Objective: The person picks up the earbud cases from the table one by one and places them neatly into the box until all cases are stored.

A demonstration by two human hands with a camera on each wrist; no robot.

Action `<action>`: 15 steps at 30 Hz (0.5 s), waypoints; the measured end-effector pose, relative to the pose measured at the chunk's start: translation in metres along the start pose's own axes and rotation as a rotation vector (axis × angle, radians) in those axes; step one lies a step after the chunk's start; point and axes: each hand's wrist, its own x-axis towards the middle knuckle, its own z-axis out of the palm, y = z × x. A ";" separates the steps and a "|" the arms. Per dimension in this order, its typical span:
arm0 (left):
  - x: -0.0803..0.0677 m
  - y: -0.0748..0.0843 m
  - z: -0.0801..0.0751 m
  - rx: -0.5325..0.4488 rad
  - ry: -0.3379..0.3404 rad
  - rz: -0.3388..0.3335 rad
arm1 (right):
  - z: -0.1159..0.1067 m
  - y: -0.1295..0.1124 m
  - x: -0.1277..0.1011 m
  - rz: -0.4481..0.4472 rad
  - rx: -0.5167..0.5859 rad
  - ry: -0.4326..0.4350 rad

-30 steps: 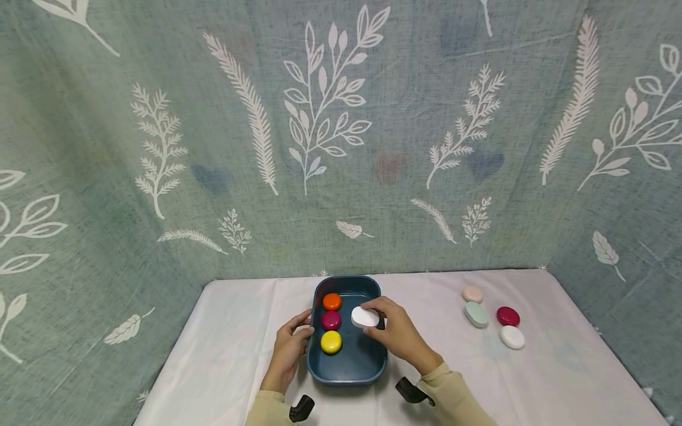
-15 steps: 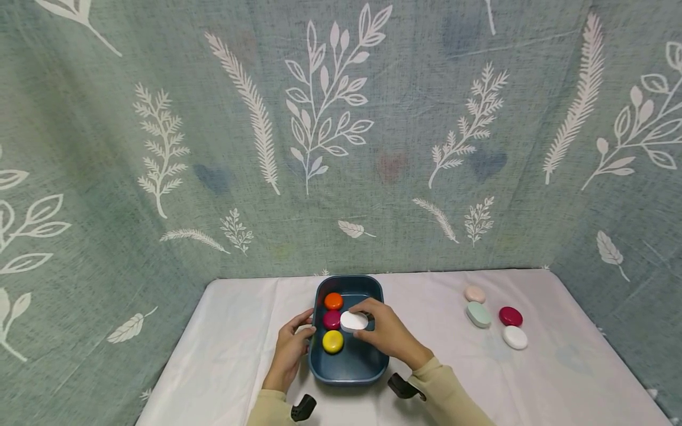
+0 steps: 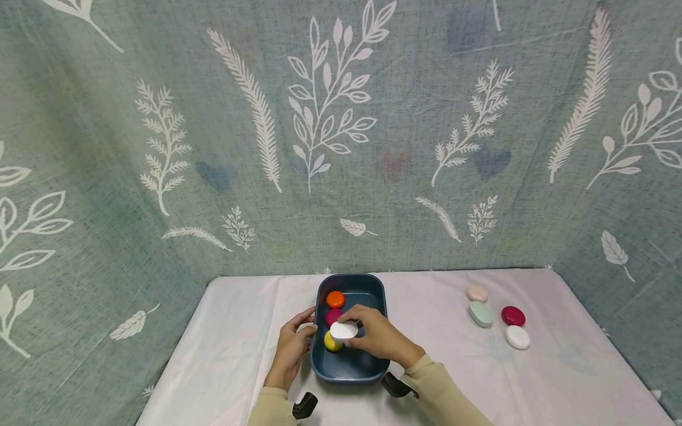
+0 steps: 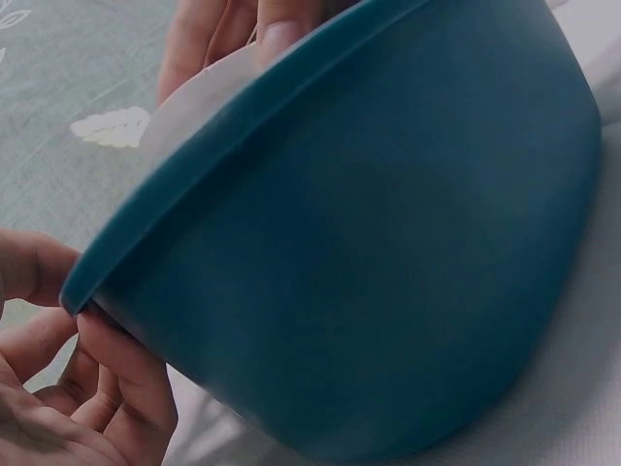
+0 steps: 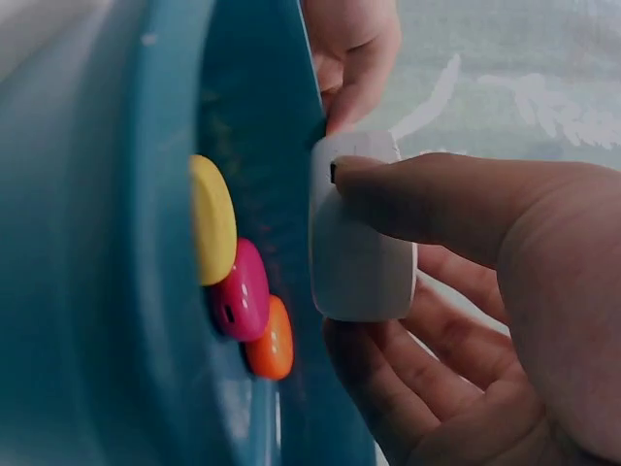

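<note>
My right hand (image 3: 379, 336) pinches a white oval, pebble-shaped case (image 3: 343, 331) between thumb and fingertips, held up over the left side of a dark blue rectangular tub (image 3: 354, 368). A small dark notch shows beside the thumb in the right wrist view. Inside the tub, along its left side, an orange piece (image 3: 335, 299), a magenta piece (image 3: 333, 316) and a yellow piece (image 3: 331, 341) lie in a row; the white case partly covers the yellow one in the head view. My left hand (image 3: 289, 350) grips the tub's rim (image 4: 184, 165) on the left side.
On the white cloth-covered table (image 3: 437, 349), right of the tub, sit a pale pink piece (image 3: 476, 293), a mint green oval (image 3: 481, 314), a dark red piece (image 3: 513, 315) and a white piece (image 3: 517, 337). A patterned green curtain (image 3: 394, 248) hangs behind and at both sides.
My right hand has carried the white case leftward across the tub, then nearer to me, from the right side to over the magenta and yellow pieces. The left hand stays on the tub.
</note>
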 end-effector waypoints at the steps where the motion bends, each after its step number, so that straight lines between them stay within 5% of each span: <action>1: 0.000 0.000 0.000 -0.001 -0.003 0.002 | 0.001 -0.001 0.000 -0.002 0.000 -0.011; 15: -0.001 0.001 0.000 -0.005 -0.005 0.006 | 0.010 -0.005 0.005 -0.046 -0.008 -0.117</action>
